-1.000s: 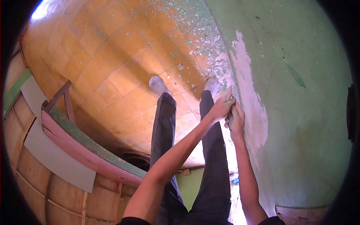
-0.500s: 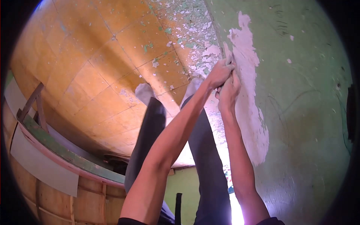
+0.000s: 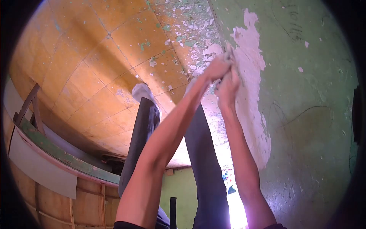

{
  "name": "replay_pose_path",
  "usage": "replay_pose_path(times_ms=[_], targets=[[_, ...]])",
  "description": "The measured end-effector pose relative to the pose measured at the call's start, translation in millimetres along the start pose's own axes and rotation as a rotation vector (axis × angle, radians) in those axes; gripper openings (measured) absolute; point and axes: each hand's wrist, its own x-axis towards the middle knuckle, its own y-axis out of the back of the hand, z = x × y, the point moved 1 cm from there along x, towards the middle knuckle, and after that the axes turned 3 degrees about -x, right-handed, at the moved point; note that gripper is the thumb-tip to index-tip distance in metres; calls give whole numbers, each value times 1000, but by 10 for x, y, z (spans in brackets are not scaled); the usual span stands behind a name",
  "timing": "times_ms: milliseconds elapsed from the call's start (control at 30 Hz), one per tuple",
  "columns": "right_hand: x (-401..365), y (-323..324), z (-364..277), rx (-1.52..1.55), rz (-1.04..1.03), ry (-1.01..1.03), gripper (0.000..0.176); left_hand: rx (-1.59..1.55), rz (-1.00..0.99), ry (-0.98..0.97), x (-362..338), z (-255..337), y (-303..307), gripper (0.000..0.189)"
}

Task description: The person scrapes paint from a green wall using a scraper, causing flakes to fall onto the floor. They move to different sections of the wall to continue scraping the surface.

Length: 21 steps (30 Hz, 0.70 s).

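Both hands are closed together on a small scraper [image 3: 229, 49], whose narrow tip shows past the fingers against the wall; most of it is hidden and blurred. My left hand [image 3: 219, 68] is the farther one, wrapped near the tip. Just behind it, my right hand [image 3: 229, 84] grips the tool from the wall side. The green painted wall [image 3: 305, 87] has a long, ragged pale bare strip [image 3: 248, 68] right beside the hands.
Green and white paint flakes [image 3: 187, 26] litter the orange tiled floor [image 3: 95, 76] along the wall's foot. My legs, with a socked foot [image 3: 142, 92], stand below. At the lower left is a curved-looking wooden partition [image 3: 68, 156]. Bright light comes from the bottom.
Both hands, still closed together, have shifted slightly left and a little upward in view. The camera view has also shifted slightly. The bare strip looks much the same.
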Motion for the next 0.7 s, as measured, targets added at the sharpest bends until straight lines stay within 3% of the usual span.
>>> replay_pose_path(times_ms=[67,200,300,433,467,567,700], targets=[[-354,147,-344,42,-9,-91,40,95,82,-105,-326,250,-143,21],[-361,97,-606,104,11,-225,40,-13,31,-77,-281,379,-87,21],[99,-210,-307,-25,14,-26,40,-65,98,43,33,370,182,19],[-195,-114,-584,-1,36,-166,41,-84,74,-112,-44,302,105,21],[-260,-25,-578,45,5,-189,42,88,77,-129,-170,400,52,21],[-366,110,-705,76,-11,-185,45,49,15,-33,-321,586,-53,21],[147,-264,-497,58,-34,-95,43,-24,98,-96,176,406,252,20]])
